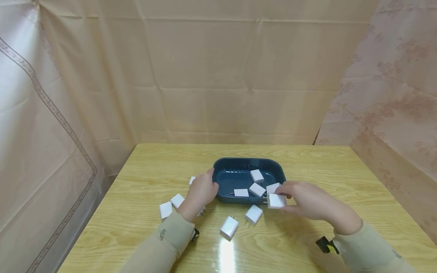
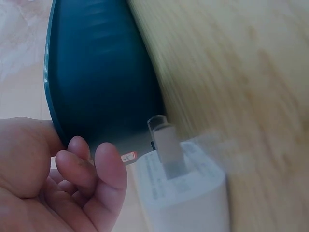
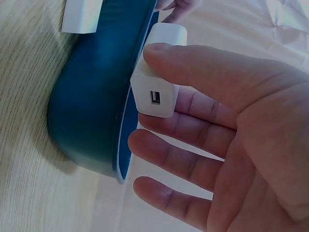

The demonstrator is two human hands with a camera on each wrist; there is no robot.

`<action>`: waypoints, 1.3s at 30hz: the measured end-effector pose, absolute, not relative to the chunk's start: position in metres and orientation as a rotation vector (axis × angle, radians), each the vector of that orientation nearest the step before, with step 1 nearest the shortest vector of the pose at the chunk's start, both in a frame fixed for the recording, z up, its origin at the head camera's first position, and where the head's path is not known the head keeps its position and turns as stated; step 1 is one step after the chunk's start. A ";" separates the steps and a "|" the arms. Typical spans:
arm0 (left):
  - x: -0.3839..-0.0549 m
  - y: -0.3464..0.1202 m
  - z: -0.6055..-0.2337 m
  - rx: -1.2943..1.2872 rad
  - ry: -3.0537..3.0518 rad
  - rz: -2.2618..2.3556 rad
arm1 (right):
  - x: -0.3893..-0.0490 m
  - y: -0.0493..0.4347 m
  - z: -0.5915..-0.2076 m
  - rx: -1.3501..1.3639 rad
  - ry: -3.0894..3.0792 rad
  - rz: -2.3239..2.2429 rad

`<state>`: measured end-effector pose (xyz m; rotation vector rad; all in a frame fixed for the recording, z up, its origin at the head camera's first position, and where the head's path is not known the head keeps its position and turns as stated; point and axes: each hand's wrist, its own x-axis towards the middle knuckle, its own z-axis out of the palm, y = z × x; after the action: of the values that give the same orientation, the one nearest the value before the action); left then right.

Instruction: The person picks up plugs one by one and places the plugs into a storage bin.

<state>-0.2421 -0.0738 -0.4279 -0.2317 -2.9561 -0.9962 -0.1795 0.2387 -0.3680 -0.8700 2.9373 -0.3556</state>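
A dark blue rectangular dish (image 1: pixel 235 199) stands on the table with several white USB charger plugs inside, among them one charger (image 1: pixel 257 176) near its back. My left hand (image 1: pixel 201 189) grips the dish's left end, its fingers curled at the rim in the left wrist view. Over the front right rim, my right hand (image 1: pixel 304 199) pinches a white charger (image 1: pixel 276 201) between thumb and fingers. The USB port of that held charger (image 3: pixel 153 94) faces the right wrist camera, while the other fingers are spread below it.
In front of the dish lie two loose chargers, one charger (image 1: pixel 229 228) nearer me and another charger (image 1: pixel 253 214) by the rim. More chargers, including one charger (image 1: pixel 166 210), lie around my left forearm, some partly hidden. Cloth curtains (image 1: pixel 218 76) hang behind the wooden table (image 1: pixel 164 159).
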 end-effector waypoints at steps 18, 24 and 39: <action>-0.241 -0.075 -0.431 -0.227 -2.929 -1.053 | -0.190 0.239 -0.366 -0.812 2.989 -0.432; -0.241 -0.076 -0.430 -0.225 -2.934 -1.034 | -0.196 0.237 -0.362 -0.833 3.059 -0.452; -0.240 -0.075 -0.428 -0.236 -2.953 -0.999 | -0.215 0.229 -0.358 -0.794 3.081 -0.413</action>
<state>-0.2400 -0.0749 -0.4278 -0.2364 -2.9531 -0.9989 -0.2154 0.2289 -0.3578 -0.7941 3.0812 -0.4130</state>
